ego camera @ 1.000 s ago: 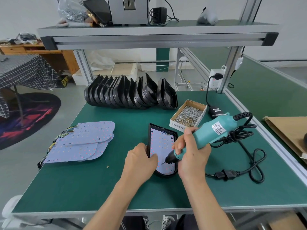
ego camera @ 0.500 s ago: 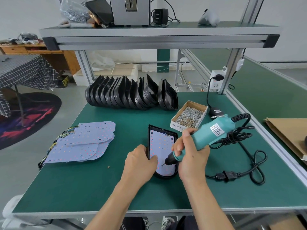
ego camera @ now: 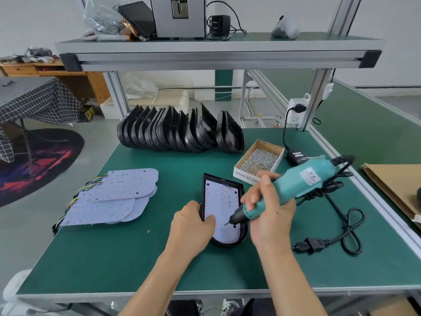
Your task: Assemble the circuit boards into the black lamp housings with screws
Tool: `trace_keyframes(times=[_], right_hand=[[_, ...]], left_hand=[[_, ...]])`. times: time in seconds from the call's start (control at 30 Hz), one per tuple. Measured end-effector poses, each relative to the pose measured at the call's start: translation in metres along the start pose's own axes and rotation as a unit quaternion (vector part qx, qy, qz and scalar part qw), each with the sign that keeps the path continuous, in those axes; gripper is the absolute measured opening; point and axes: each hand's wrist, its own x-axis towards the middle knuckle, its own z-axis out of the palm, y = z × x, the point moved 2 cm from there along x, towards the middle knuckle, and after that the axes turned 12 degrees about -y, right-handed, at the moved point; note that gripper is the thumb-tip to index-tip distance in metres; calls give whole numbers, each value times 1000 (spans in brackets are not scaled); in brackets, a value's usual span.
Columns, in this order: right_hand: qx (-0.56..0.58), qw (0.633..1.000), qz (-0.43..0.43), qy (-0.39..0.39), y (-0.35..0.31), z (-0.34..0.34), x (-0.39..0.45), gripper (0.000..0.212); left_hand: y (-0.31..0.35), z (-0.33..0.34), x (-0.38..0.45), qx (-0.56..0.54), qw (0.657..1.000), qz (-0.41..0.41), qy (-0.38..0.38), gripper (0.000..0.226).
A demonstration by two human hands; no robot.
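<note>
a view from above a green workbench, looking down at two bare hands. near the middle of the bench lies a black lamp housing, flat on its back, straight across its far end and rounded at the near end. a pale lilac circuit board sits inside it, filling the cavity, its face dotted with small red and orange marks in rows; thin wires show at its far right corner.

the left hand rests against the housing's left edge, its thumb lying over the rim onto the board; the other fingers are out of sight behind the hand. the right hand is wrapped around a teal electric screwdriver, gripping it near the dark nose. the tool slants down and to the left, and its thin bit touches or nearly touches the board's lower half; whether a screw is on the tip is too small to tell. a black cord loops from the tool's back end across the bench to a plug lying at the right.

just beyond the housing is an open cardboard box of silver screws. a row of empty black housings stands on edge at the back. to the left lies a fanned stack of spare boards with coloured wires at their left ends.
</note>
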Motion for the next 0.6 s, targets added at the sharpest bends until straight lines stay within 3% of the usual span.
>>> trace_keyframes(times=[0.17,0.4,0.5,0.6], right_hand=[[-4,992,54,116,-30,-16,23,19],[-68,957,216,181,-10,-61,23,12],[-179,928,285,164,7,-75,18,14],[-363,870,310,123,11,-80,15,20]], left_hand=[[-6,2,1,-16,1000,1,-2,29],[-12,-4,2,-117,993,-11,23,31],[-14,-10,2,-145,989,-1,42,32],[-12,-16,2,-139,989,11,57,33]])
